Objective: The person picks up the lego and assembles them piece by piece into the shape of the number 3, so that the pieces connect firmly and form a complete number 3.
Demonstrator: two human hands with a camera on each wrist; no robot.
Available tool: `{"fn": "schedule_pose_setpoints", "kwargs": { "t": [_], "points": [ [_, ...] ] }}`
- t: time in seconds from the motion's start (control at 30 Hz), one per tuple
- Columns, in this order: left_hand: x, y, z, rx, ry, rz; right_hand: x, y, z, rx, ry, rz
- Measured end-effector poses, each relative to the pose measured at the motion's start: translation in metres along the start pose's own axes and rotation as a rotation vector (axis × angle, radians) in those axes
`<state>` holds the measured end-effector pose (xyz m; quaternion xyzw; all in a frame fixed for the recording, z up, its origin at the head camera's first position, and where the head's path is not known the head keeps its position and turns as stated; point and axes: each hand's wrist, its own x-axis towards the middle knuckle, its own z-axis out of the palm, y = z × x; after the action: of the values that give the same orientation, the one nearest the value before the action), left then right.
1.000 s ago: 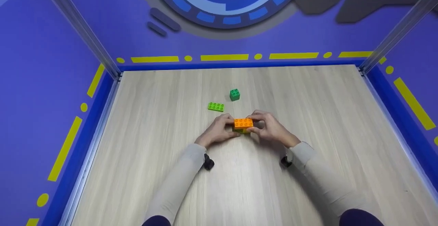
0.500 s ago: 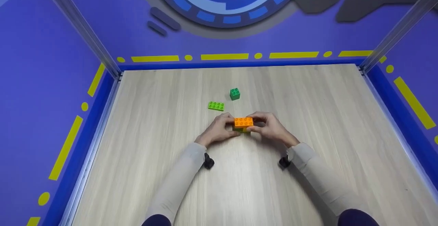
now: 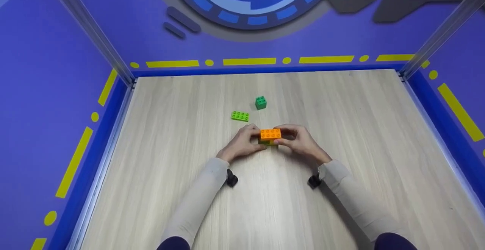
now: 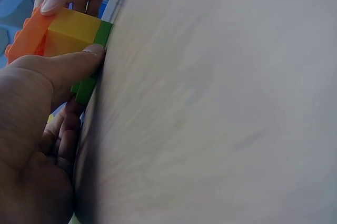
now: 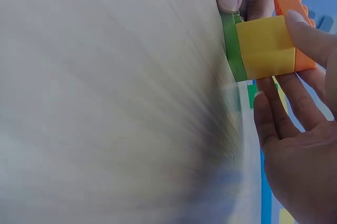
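Observation:
An orange toy building brick (image 3: pixel 270 133) with several studs tops a small stack in the head view. Beneath it sits a yellow block (image 5: pixel 267 47), and a flat green brick (image 5: pixel 234 50) forms the bottom layer against the table. My left hand (image 3: pixel 242 142) grips the stack low on its left side, its thumb at the green layer. From the right, my right hand (image 3: pixel 301 141) pinches the orange brick, thumb on the near face where it meets the yellow block. The fingers behind the stack are partly hidden.
Beyond the hands, a flat lime-green brick (image 3: pixel 240 116) and a taller dark green brick (image 3: pixel 260 102) lie on the wooden table (image 3: pixel 182 110). Blue printed panels (image 3: pixel 246 49) wall in the back and sides.
Both hands keep their hold on the stack and hardly move. The whole head view shifts very slightly; the loose bricks stay where they were on the table.

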<state>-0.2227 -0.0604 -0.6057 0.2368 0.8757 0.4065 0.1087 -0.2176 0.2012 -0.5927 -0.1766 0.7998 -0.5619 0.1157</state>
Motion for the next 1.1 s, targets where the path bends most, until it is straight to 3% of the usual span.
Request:
{"fn": "schedule_pose_setpoints", "kwargs": {
  "t": [0.23, 0.5, 0.9, 1.1],
  "points": [
    [-0.001, 0.006, -0.014, -0.012, -0.074, -0.013, -0.002, 0.000, 0.005, 0.059, 0.012, 0.016],
    [0.000, 0.016, -0.039, -0.043, -0.120, -0.088, -0.002, 0.000, 0.004, 0.004, 0.025, 0.006],
    [0.013, 0.022, -0.058, -0.001, -0.053, -0.077, -0.004, 0.001, 0.001, -0.015, 0.036, 0.010],
    [0.021, 0.021, -0.064, -0.009, 0.023, -0.078, -0.002, 0.003, 0.003, -0.005, 0.023, -0.014]
  ]
}}
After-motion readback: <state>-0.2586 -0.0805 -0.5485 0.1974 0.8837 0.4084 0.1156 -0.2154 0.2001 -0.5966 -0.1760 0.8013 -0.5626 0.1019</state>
